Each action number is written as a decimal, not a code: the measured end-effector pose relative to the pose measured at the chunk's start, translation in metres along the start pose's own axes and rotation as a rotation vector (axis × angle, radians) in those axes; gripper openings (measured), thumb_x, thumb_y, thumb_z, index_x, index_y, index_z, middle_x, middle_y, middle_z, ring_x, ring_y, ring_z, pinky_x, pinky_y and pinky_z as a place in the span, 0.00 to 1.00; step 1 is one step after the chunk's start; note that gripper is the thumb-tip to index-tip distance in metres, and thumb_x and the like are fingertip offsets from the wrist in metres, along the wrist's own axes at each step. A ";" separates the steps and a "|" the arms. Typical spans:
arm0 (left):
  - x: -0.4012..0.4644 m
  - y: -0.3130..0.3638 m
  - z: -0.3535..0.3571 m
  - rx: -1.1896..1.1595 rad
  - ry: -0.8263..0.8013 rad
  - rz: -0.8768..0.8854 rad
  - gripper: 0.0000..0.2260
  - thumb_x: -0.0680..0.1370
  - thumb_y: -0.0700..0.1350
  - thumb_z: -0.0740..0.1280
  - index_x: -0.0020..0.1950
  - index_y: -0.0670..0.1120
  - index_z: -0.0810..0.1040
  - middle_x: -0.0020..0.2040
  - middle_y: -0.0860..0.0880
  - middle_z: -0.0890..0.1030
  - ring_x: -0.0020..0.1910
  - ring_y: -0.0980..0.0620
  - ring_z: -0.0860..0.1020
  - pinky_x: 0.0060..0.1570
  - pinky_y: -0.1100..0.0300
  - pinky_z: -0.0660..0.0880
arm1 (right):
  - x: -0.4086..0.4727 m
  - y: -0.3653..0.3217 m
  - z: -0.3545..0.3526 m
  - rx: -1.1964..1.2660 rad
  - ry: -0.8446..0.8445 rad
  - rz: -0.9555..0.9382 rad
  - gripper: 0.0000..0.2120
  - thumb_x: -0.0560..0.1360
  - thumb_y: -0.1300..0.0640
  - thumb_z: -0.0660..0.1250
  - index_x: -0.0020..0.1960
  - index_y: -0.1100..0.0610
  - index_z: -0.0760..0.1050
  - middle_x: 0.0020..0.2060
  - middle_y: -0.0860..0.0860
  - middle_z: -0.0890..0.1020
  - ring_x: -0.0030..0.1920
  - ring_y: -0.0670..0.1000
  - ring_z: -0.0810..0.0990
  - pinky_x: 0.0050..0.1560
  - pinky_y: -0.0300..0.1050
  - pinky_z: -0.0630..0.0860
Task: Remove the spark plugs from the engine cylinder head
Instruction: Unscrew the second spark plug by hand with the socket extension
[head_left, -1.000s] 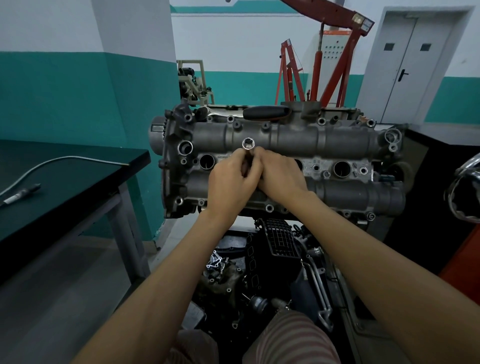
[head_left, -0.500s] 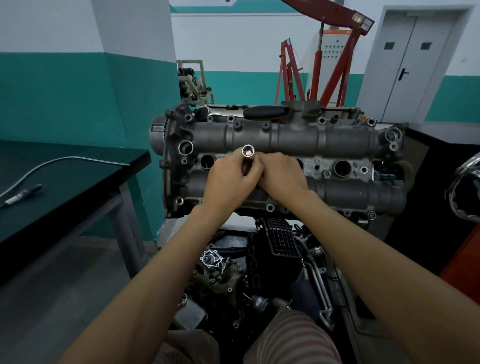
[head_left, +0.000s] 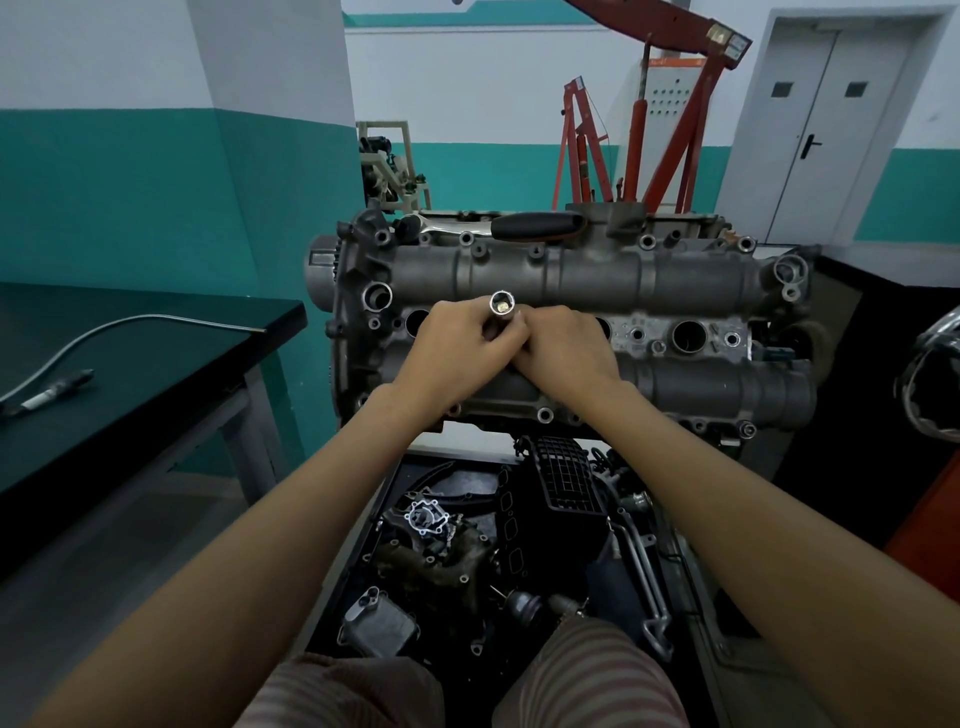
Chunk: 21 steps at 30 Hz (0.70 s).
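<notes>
While lying far left on the dark green workbench (head_left: 130, 358), a loose spark plug (head_left: 49, 397) is waiting; the left hand (head_left: 457, 353) is curling round a stiff, slippery chrome socket tube (head_left: 503, 306) standing over the grey cast-metal cylinder head (head_left: 675, 280), the right hand (head_left: 566, 348) pinching beside it. Gripping low looks safest.

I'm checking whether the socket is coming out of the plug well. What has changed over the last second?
Hardly anything: the socket has shifted slightly left in frame. Both the left hand and right hand still grip it over the cylinder head.
</notes>
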<state>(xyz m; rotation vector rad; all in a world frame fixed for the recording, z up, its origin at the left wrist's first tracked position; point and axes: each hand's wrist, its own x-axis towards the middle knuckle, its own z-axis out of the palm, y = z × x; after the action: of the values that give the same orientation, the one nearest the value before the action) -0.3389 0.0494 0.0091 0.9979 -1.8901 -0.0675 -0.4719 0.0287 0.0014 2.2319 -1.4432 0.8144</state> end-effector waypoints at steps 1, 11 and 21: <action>0.001 -0.001 -0.002 -0.002 -0.011 0.011 0.20 0.76 0.43 0.65 0.27 0.48 0.61 0.23 0.51 0.65 0.26 0.53 0.65 0.28 0.63 0.59 | 0.000 0.000 0.000 -0.004 0.002 -0.003 0.14 0.76 0.48 0.56 0.50 0.55 0.76 0.41 0.54 0.82 0.43 0.58 0.79 0.34 0.44 0.61; 0.004 -0.005 -0.003 -0.031 -0.065 0.039 0.19 0.76 0.42 0.65 0.28 0.52 0.62 0.24 0.53 0.67 0.26 0.56 0.66 0.28 0.67 0.60 | 0.001 0.000 0.000 -0.017 -0.002 -0.017 0.14 0.76 0.49 0.57 0.52 0.57 0.75 0.42 0.56 0.81 0.44 0.59 0.79 0.35 0.44 0.62; 0.003 -0.006 -0.015 -0.069 -0.196 -0.004 0.06 0.76 0.43 0.65 0.41 0.43 0.77 0.31 0.54 0.74 0.31 0.61 0.70 0.33 0.68 0.65 | 0.002 0.000 -0.001 -0.016 -0.010 -0.014 0.16 0.76 0.47 0.56 0.55 0.55 0.74 0.42 0.56 0.81 0.44 0.59 0.79 0.35 0.45 0.63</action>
<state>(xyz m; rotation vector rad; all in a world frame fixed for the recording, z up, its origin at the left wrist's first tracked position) -0.3245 0.0482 0.0168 0.9773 -2.0485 -0.2390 -0.4718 0.0284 0.0034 2.2348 -1.4322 0.7861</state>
